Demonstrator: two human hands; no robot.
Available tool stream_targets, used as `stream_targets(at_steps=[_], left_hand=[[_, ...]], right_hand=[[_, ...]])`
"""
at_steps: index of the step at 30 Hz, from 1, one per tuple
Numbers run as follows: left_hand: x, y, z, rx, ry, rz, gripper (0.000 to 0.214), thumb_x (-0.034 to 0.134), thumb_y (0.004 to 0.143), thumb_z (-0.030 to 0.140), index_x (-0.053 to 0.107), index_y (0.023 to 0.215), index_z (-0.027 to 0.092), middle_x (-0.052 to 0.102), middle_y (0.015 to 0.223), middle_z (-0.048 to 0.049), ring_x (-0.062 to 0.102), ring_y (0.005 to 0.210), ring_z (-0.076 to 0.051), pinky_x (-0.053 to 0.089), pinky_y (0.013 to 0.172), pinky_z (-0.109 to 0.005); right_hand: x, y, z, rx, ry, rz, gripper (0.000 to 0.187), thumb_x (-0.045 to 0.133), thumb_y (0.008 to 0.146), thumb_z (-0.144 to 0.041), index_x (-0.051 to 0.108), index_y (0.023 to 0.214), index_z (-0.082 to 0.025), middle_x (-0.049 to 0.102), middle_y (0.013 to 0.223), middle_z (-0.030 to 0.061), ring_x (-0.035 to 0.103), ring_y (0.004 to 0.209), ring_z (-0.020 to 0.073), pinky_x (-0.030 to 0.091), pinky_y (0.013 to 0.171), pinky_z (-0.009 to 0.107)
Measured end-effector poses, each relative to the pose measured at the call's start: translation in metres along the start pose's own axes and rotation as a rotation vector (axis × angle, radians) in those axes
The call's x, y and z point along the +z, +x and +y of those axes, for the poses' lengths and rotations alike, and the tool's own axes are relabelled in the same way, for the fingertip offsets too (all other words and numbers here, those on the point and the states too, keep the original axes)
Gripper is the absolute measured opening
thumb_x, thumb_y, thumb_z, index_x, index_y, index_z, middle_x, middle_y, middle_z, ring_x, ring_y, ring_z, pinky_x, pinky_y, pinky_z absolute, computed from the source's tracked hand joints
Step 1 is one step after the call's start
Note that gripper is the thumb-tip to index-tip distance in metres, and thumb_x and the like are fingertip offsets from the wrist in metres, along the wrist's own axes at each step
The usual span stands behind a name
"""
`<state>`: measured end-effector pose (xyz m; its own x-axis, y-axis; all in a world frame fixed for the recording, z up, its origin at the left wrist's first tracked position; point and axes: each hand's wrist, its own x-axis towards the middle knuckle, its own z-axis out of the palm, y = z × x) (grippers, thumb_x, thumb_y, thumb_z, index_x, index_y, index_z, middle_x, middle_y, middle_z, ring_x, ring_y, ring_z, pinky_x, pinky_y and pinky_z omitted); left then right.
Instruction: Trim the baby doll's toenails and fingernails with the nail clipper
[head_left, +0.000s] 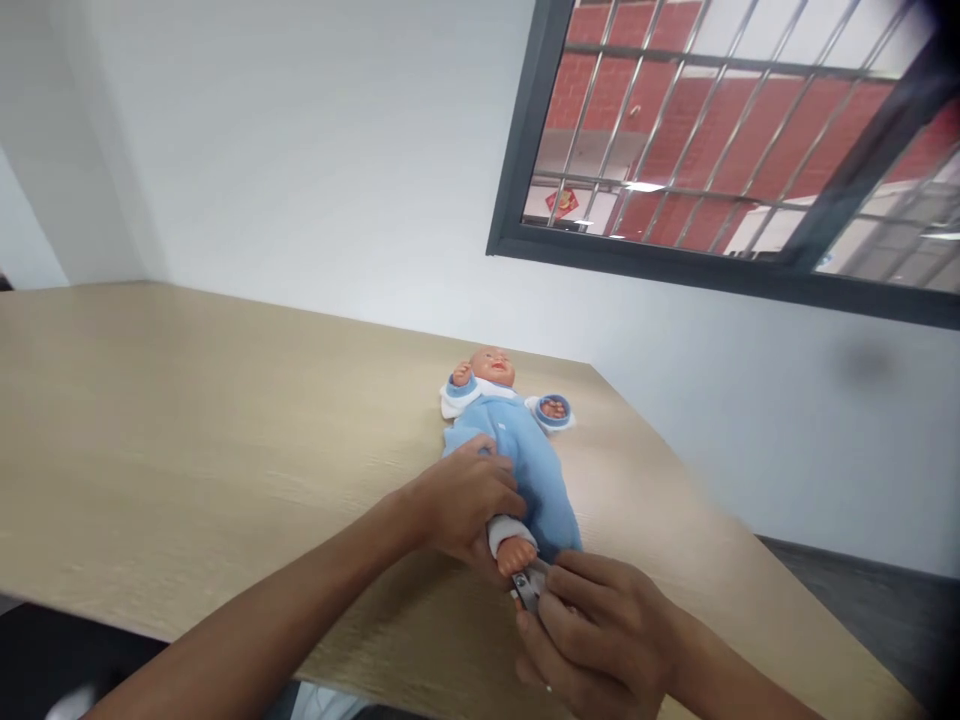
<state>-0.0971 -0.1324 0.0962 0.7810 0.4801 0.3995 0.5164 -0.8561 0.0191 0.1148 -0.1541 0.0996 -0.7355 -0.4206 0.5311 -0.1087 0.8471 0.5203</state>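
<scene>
Nearest the camera, the right hand has its fingers curled tight together, thumb and fingertips pinching a small metal nail clipper. The clipper's tip lies against the toes of a doll's bare foot. Any marking on the clipper is too small to make out.

Just beyond, the left hand is wrapped around the doll's leg at the white cuff above that foot, fingers closed over the blue cloth.

The doll lies on its back on the table, near the right edge and the far right corner. Its long axis runs from near to far, leaning a little to the left as it goes back: feet towards the person, head pointing away to the wall, face up. It wears a light blue suit with white collar and cuffs. One arm is bent up beside the head, and the other sticks out sideways to the right. No lettering can be read on the suit.

The table has a pale wood-grain top. Past its right edge is a strip of dark floor.

Behind stands a plain white wall with a dark-framed window fitted with metal bars. Through it shows a red brick building, and on it a small red diamond-shaped sign whose characters are too small to read.
</scene>
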Motion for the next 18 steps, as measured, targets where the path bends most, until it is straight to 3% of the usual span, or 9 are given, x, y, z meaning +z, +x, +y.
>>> stream_targets(at_steps=[3, 9, 18], left_hand=[[-0.001, 0.001, 0.001, 0.009, 0.018, 0.001, 0.031, 0.068, 0.067, 0.047, 0.055, 0.071, 0.020, 0.064, 0.073, -0.0008, 0.055, 0.078, -0.022, 0.030, 0.084, -0.044], [-0.005, 0.001, 0.004, -0.005, 0.051, -0.011, 0.030, 0.072, 0.063, 0.043, 0.055, 0.070, 0.019, 0.065, 0.073, -0.0021, 0.056, 0.080, -0.023, 0.031, 0.083, -0.045], [-0.006, 0.000, 0.005, -0.001, 0.071, 0.019, 0.027, 0.069, 0.062, 0.041, 0.055, 0.071, 0.019, 0.066, 0.073, -0.0014, 0.056, 0.078, -0.022, 0.032, 0.081, -0.043]], right_hand=[[0.003, 0.002, -0.004, 0.060, 0.032, -0.007, 0.009, 0.057, 0.082, -0.008, 0.063, 0.087, -0.012, 0.059, 0.069, 0.0019, 0.056, 0.058, 0.0153, 0.042, 0.047, 0.032], [0.010, 0.005, -0.016, 0.323, 0.141, -0.082, 0.017, 0.051, 0.080, -0.003, 0.049, 0.077, -0.019, 0.050, 0.059, -0.0014, 0.043, 0.052, 0.0138, 0.037, 0.046, 0.030], [0.004, 0.016, -0.016, 0.363, 0.122, -0.112, 0.016, 0.049, 0.088, -0.004, 0.048, 0.081, -0.019, 0.052, 0.060, -0.0030, 0.049, 0.053, 0.0126, 0.039, 0.049, 0.028]])
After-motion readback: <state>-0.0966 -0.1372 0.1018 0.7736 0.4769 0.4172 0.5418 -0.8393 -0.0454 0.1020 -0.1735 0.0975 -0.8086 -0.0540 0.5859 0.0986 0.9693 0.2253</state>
